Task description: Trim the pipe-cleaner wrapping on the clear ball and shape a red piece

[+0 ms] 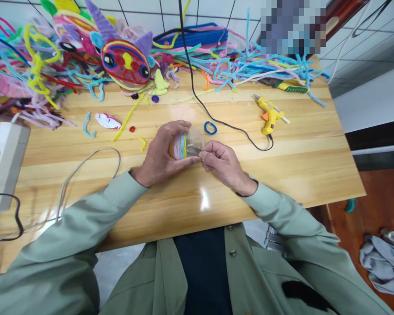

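Observation:
My left hand is wrapped round a clear rounded plastic piece, whose left part is banded with pastel pipe cleaners in pink, lilac, blue and yellow. Close on its right, my right hand is closed, with thumb and forefinger pinching a thin grey strip. The strip reaches over the clear part; whether it is a blade or a tool I cannot tell. Just beyond my right hand lies a blue pipe-cleaner ring. A red bit and a yellow scrap lie left of my hands.
A yellow glue gun lies at right, its black cord crossing the wooden table. Pipe cleaners and a finished horned figure line the back. A white power strip sits at left, near a grey cable.

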`<state>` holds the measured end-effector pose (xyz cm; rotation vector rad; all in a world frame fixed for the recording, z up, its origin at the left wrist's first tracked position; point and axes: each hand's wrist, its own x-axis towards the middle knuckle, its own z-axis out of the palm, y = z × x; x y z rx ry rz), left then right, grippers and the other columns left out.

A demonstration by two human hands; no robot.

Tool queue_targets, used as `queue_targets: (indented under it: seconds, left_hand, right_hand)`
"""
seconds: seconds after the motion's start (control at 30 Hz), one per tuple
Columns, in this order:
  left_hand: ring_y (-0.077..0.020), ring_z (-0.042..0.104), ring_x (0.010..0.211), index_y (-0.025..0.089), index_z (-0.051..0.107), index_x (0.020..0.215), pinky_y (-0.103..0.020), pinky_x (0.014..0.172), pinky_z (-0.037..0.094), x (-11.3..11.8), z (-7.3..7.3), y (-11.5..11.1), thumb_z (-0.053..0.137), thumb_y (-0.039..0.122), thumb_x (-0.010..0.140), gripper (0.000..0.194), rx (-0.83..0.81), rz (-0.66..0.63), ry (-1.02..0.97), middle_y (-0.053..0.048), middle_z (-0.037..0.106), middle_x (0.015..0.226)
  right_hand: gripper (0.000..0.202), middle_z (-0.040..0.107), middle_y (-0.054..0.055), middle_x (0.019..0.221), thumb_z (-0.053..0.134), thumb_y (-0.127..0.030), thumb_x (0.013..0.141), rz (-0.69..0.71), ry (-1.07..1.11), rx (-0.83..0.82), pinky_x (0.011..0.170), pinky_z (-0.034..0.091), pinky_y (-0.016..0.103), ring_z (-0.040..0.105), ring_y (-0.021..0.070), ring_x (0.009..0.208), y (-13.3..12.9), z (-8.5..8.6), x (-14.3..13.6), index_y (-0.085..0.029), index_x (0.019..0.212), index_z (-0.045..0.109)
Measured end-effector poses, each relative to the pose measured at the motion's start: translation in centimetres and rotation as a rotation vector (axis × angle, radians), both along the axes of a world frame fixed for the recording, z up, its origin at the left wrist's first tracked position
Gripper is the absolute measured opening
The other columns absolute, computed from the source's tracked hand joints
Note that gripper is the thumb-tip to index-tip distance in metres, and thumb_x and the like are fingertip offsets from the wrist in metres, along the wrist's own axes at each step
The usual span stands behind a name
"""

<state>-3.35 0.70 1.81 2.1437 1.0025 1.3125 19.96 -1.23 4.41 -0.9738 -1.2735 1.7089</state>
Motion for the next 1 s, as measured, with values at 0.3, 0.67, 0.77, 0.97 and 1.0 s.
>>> queue_targets:
  seconds: [0.3, 0.67, 0.77, 0.97, 1.0]
  left_hand:
    - [-0.0357, 0.071, 0.144, 0.031, 0.056, 0.147, -0.059, 0.122, 0.061, 0.1, -0.2, -0.3, 0.091, 0.063, 0.099, 0.068, 0.032, 0.008, -0.019, -0.014, 0.071, 0.149]
    - [-0.0370, 0.067, 0.148, 0.031, 0.056, 0.148, -0.062, 0.124, 0.059, -0.2, -0.1, 0.1, 0.090, 0.071, 0.096, 0.074, -0.001, -0.014, -0.001, -0.015, 0.069, 0.152]
    - [-0.0368, 0.067, 0.148, 0.031, 0.056, 0.147, -0.062, 0.123, 0.059, -0.1, -0.1, 0.2, 0.088, 0.073, 0.097, 0.074, -0.012, -0.023, 0.007, -0.015, 0.069, 0.151]
    - [-0.0352, 0.069, 0.146, 0.032, 0.057, 0.147, -0.059, 0.123, 0.059, 0.2, -0.2, -0.1, 0.092, 0.063, 0.098, 0.067, 0.016, -0.021, -0.053, -0.014, 0.070, 0.150]
    - [-0.0351, 0.069, 0.146, 0.032, 0.057, 0.146, -0.059, 0.123, 0.060, 0.3, -0.2, -0.2, 0.091, 0.063, 0.098, 0.067, 0.019, -0.015, -0.059, -0.014, 0.070, 0.150]
  right_hand:
    - [0.051, 0.055, -0.009, 0.064, 0.091, -0.067, 0.091, -0.110, 0.071, -0.057, 0.057, 0.039, 0.025, 0.045, 0.0083, 0.056, -1.0, -0.4, -1.2, -0.024, 0.087, 0.063]
    - [0.042, 0.057, -0.009, 0.060, 0.090, -0.055, 0.095, -0.017, 0.048, -0.040, 0.055, 0.037, 0.025, 0.042, 0.0079, 0.053, -0.1, 0.3, 0.0, -0.023, 0.086, 0.065]
    - [0.041, 0.057, -0.009, 0.059, 0.089, -0.054, 0.095, 0.028, -0.004, -0.031, 0.054, 0.034, 0.025, 0.044, 0.0083, 0.053, 0.2, 0.6, 0.4, -0.023, 0.084, 0.065]
    - [0.044, 0.058, -0.008, 0.062, 0.089, -0.060, 0.095, -0.055, -0.003, -0.013, 0.057, 0.037, 0.025, 0.046, 0.0091, 0.056, -0.5, 0.4, -0.3, -0.023, 0.088, 0.066]
    - [0.045, 0.058, -0.008, 0.063, 0.090, -0.061, 0.094, -0.071, 0.008, -0.016, 0.057, 0.038, 0.026, 0.046, 0.0091, 0.057, -0.7, 0.3, -0.5, -0.023, 0.088, 0.066]
